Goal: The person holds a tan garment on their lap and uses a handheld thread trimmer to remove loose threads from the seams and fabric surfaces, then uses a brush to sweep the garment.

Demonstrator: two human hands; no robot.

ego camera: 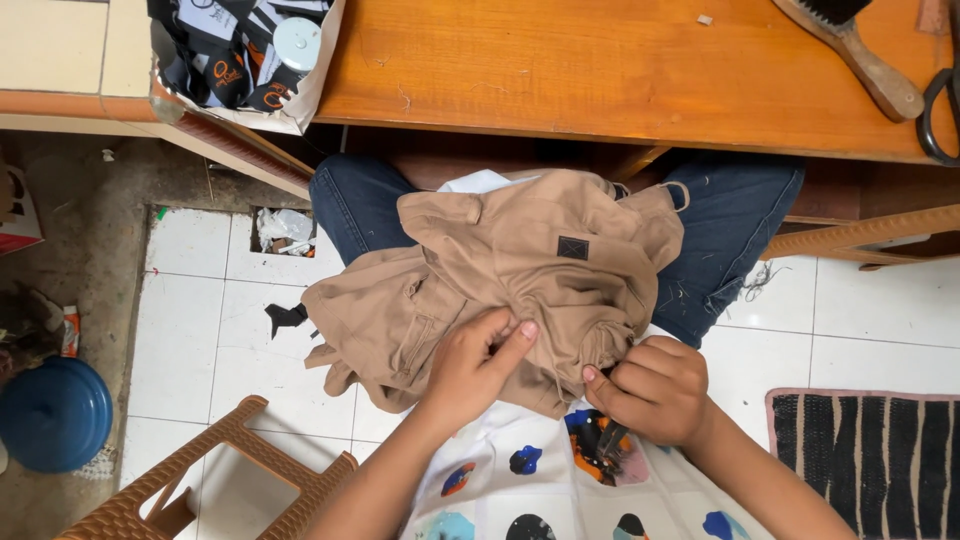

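At frame centre, the left hand [470, 365] pinches the soft, light tan trousers [500, 280] (bunched fabric); the right hand [650, 390] grips small snips [612, 440].

Both forearms come up from the bottom of the frame toward its lower middle. The left hand [472, 368] lies palm down, its 4 fingers curled and the thumb stretched up to the right. The right hand [655, 388] is closed into a loose fist, knuckles up, just right of the left.
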